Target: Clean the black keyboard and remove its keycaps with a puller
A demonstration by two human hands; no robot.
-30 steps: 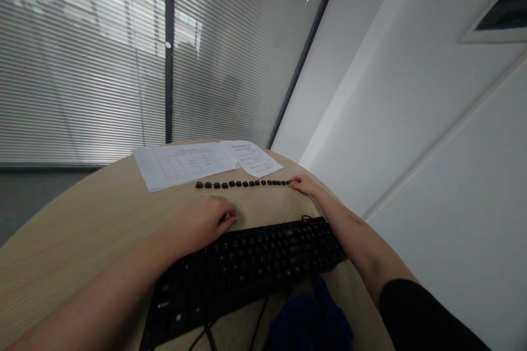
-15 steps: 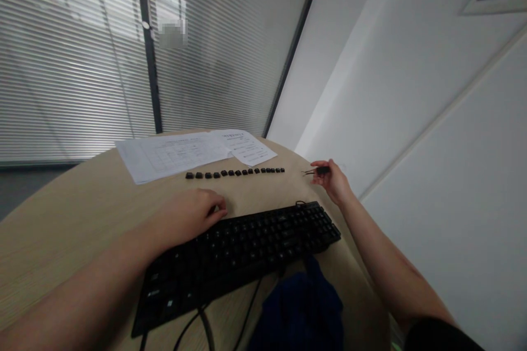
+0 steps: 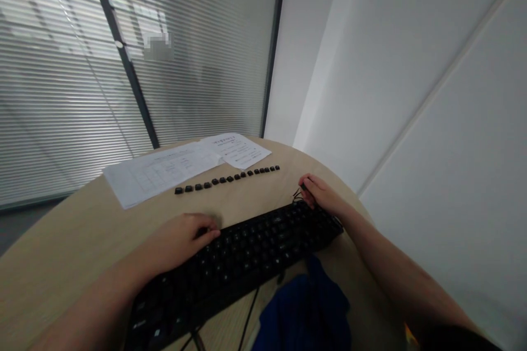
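Note:
A black keyboard [image 3: 247, 252] lies at a slant on the table in front of me. My left hand [image 3: 191, 236] rests at its far edge toward the left, fingers curled and thumb against the edge. My right hand [image 3: 315, 192] is closed around a small black-handled keycap puller [image 3: 297, 196], whose thin wire prongs point left over the keyboard's far right corner. Whether the prongs touch a key cannot be made out. Beyond the keyboard, several loose black keycaps [image 3: 223, 180] stand in a slanting row.
Printed paper sheets [image 3: 164, 167] lie behind the keycaps on the round wooden table [image 3: 61, 247]. Dark blue cloth [image 3: 304, 312] bunches up near me, beside a black cable [image 3: 249, 318]. A white wall [image 3: 411, 93] rises close on the right.
My right hand has come down and left with the keycap puller, from beyond the table's right side to the keyboard's far right corner. My left hand stays by the keyboard; the view has shifted.

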